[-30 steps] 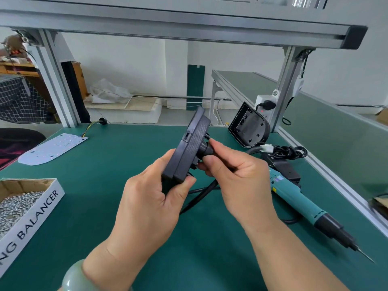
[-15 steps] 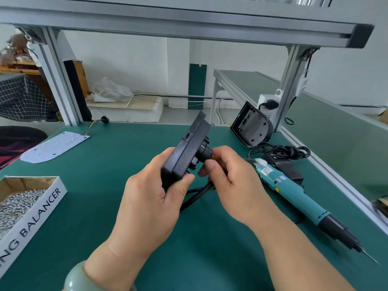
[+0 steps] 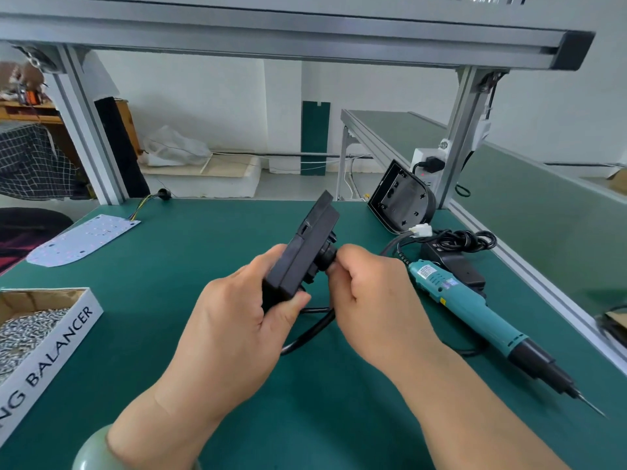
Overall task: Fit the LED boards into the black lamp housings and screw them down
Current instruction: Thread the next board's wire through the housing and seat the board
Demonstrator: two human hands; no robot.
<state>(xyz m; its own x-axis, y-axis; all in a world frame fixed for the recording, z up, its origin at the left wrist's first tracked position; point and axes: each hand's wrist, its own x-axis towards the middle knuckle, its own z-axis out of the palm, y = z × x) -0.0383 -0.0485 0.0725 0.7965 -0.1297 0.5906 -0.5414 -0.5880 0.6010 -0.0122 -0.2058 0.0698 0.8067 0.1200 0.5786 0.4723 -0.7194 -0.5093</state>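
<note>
Got the black housing (image 3: 302, 249) up off the bench (image 3: 203, 228), tilted on edge. My left hand (image 3: 237, 320) is wrapped round its bottom corner so the back faces my right hand (image 3: 373, 300), which pinches the round cable fitting (image 3: 327, 257) there, prob to seat it. Matte textured plastic, boxy. LED board (image 3: 84, 239), flat, white, one end rounded, lies far left. The 2nd housing (image 3: 402, 198) leans back right.

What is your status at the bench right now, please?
Left hand grips black housing. Right hand pinches its rear fitting. LED board lies far left. Screwdriver lies at right.
</note>
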